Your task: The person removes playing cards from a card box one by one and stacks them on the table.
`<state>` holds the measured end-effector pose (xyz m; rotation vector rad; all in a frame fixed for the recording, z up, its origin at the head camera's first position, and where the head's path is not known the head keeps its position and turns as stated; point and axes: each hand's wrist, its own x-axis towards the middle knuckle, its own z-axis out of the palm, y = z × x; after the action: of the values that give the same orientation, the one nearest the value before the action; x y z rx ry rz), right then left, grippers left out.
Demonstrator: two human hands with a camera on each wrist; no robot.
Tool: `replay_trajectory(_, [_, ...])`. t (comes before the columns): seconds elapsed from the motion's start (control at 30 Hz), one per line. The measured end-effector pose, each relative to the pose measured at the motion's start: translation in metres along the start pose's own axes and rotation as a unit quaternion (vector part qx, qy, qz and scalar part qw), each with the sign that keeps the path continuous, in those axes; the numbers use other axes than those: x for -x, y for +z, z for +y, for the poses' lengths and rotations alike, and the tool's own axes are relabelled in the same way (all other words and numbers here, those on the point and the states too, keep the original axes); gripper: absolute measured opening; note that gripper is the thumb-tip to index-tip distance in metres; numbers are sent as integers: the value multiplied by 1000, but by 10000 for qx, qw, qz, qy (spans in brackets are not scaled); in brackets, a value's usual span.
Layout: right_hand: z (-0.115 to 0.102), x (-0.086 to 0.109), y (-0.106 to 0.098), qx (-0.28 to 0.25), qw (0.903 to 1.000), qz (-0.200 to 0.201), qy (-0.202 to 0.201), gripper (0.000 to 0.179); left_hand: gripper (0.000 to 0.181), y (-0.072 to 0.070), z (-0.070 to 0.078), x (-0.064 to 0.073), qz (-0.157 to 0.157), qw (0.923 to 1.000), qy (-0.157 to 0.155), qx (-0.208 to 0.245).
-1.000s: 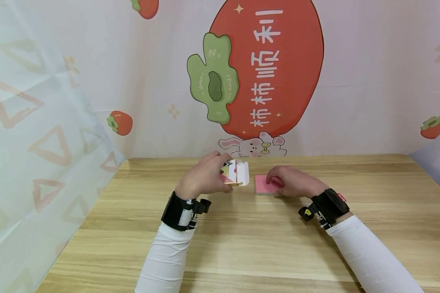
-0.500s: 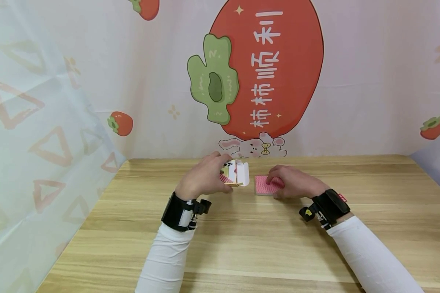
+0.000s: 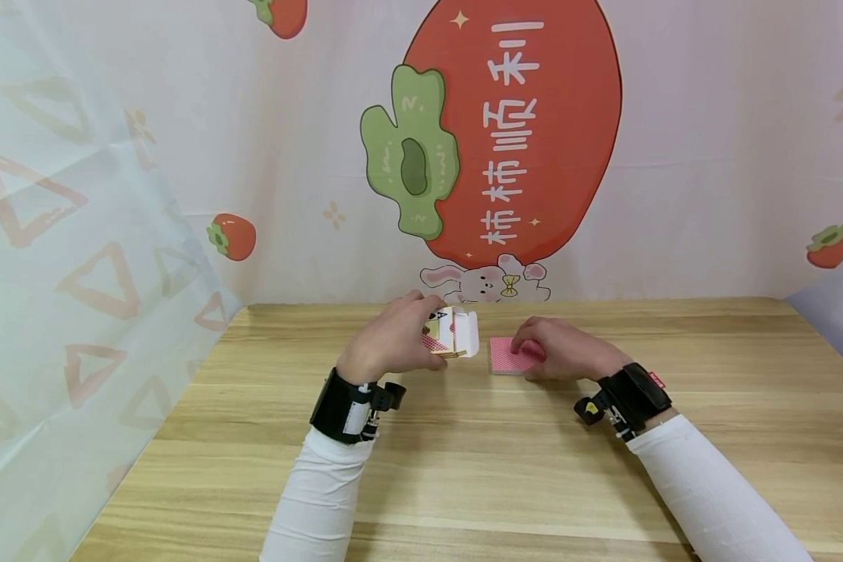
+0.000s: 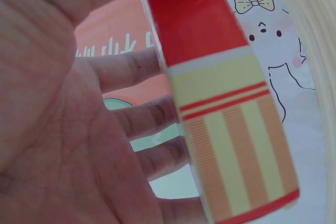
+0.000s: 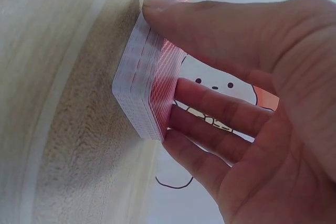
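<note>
Between thumb and fingers, my left hand (image 3: 393,337) grips a playing card box (image 3: 441,334) whose white flap (image 3: 467,334) stands open toward the right. In the left wrist view the red, cream and striped side of the box (image 4: 226,103) faces the camera, with fingers curled behind it. A deck of playing cards (image 3: 507,356) with pink-red backs lies on the table just right of the box. My right hand (image 3: 569,349) holds the deck, thumb along its near edge. In the right wrist view the stacked white card edges (image 5: 139,77) show, fingertips at the far side.
The wooden table (image 3: 464,468) extends around both hands. Behind it hangs a printed cloth (image 3: 288,156) with a large persimmon and a rabbit, meeting the table's back edge. Each wrist wears a black strap with a small camera.
</note>
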<state>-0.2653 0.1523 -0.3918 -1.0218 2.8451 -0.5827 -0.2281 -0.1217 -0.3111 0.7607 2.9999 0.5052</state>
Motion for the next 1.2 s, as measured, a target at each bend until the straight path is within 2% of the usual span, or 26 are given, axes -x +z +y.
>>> replay_trajectory(0.27, [0,0,1,-5,10000,-30,65,36,74,1,0,0,-6,10000,18,-24])
replay_trajectory(0.57, [0,0,1,-53,9997,-78,214,46,75,1,0,0,-16,10000,29,-75])
replay_trajectory(0.83, [0,0,0,59,9999,-132,88,36,74,1,0,1,3,10000,49,-35])
replay_trajectory(1.2, [0,0,0,4,9999,-73,133,35,73,2,-1,-1,28,9999,83,-92])
